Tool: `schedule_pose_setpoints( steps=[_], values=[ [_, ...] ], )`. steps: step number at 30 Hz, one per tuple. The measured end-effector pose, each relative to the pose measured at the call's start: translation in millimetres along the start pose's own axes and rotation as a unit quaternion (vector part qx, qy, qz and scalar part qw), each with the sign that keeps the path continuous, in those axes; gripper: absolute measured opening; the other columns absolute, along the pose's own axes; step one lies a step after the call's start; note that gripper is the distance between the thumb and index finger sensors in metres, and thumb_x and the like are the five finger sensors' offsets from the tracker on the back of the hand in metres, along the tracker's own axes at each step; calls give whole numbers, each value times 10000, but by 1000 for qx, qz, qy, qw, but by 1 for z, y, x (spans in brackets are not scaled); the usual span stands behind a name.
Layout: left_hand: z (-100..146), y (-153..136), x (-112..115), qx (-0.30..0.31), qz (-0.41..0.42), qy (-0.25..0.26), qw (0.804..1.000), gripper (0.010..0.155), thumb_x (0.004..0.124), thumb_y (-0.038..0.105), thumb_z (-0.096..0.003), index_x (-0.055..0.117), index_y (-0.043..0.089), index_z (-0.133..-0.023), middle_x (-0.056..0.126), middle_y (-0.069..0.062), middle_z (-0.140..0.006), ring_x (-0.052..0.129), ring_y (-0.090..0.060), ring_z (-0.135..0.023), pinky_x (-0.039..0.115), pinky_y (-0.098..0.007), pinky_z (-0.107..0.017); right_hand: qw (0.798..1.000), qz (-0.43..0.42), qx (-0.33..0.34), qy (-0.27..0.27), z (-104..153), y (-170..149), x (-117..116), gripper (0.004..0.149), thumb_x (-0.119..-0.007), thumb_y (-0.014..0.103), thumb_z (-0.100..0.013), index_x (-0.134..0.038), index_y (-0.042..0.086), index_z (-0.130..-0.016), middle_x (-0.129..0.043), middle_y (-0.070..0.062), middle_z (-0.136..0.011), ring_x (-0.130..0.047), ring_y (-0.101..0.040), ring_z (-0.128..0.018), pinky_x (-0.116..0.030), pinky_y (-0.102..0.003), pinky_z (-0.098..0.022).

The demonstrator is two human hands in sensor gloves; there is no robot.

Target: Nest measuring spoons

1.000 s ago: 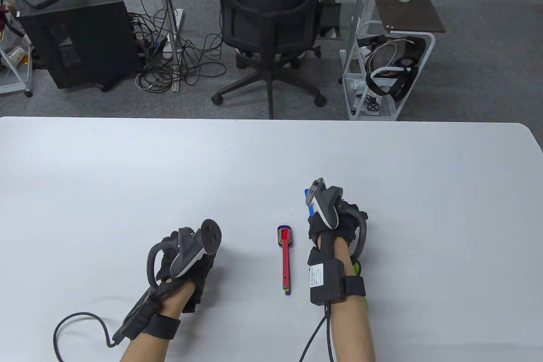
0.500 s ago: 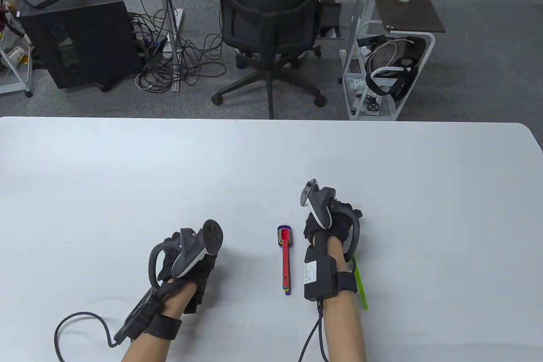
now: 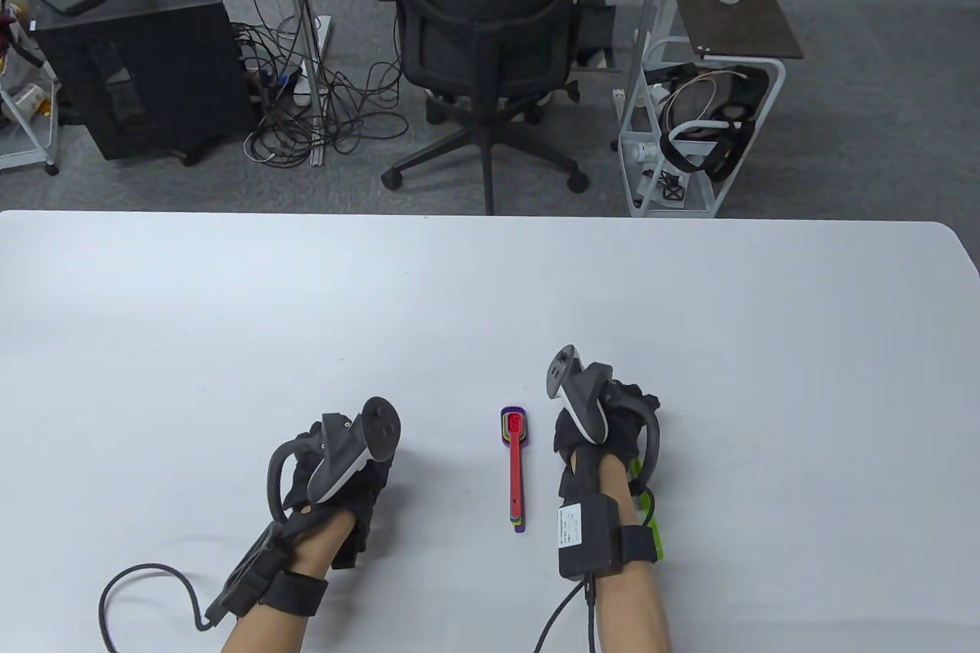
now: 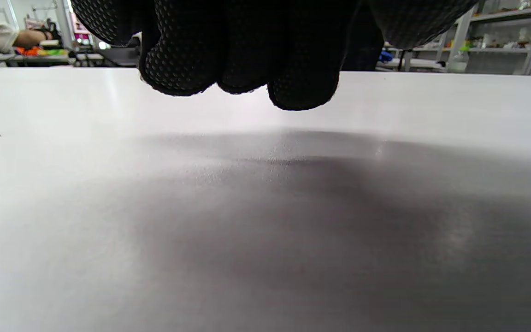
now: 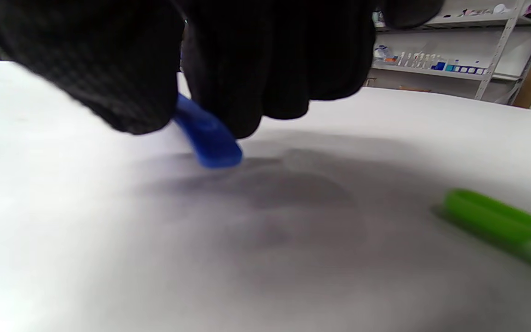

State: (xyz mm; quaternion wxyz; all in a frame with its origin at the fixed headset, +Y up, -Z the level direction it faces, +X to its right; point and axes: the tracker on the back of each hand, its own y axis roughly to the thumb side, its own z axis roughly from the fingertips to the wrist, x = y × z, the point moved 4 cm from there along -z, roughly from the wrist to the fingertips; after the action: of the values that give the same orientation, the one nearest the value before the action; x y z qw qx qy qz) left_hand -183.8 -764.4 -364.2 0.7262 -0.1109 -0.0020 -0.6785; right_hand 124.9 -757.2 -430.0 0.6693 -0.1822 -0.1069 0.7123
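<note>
Nested stack [image 3: 515, 471] lies on the table [image 3: 490, 285], just left of the right hand [image 3: 601, 419] and well right of the left hand [image 3: 337, 465]. Red spoon on top, bowl away from the person; edges of purple, green and blue-ish layers show beneath at bowl and handle end. Several spoons are therefore already seated; exact count cannot be told.

Two spoons remain outside the stack. The blue spoon [image 5: 208, 138] is in the right hand: in the right wrist view the gloved fingers [image 5: 265, 69] close round its handle, thumb against one side, with the free end angled down toward the table and either touching it or just above. From above this spoon is hidden under the hand. The green spoon [image 5: 500, 223] lies loose on the table to the right of the right hand, partly under the wrist in the table view [image 3: 651, 523]; nobody touches it.

Left hand: fingers curled loosely together, tips hanging just above the table, holding nothing. It plays no part at present.

Judgement: well past halfway. Blue and green are left to seat, with blue in hand as the likely next one in.
</note>
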Motion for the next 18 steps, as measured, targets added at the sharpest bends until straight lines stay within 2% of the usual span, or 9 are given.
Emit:
schedule_pose_setpoints(
  steps=[8, 18],
  values=[
    [3, -4, 0, -4, 2, 0, 1000, 547, 673, 535, -466, 882, 128, -766, 851, -78, -784, 879, -362, -685, 654, -606, -651, 999, -28, 25, -19, 44, 7, 12, 404, -889, 504, -268, -915, 237, -571, -877, 35, -762, -810, -320, -751, -534, -567, -743],
    [7, 5, -7, 10, 15, 9, 1000, 544, 673, 534, -466, 886, 127, -759, 854, -77, -781, 881, -364, -681, 655, -607, -649, 997, -67, 23, 25, 82, 11, 4, 403, -887, 504, -273, -913, 236, -573, -870, 33, -766, -807, -318, -753, -533, -567, -741]
  ],
)
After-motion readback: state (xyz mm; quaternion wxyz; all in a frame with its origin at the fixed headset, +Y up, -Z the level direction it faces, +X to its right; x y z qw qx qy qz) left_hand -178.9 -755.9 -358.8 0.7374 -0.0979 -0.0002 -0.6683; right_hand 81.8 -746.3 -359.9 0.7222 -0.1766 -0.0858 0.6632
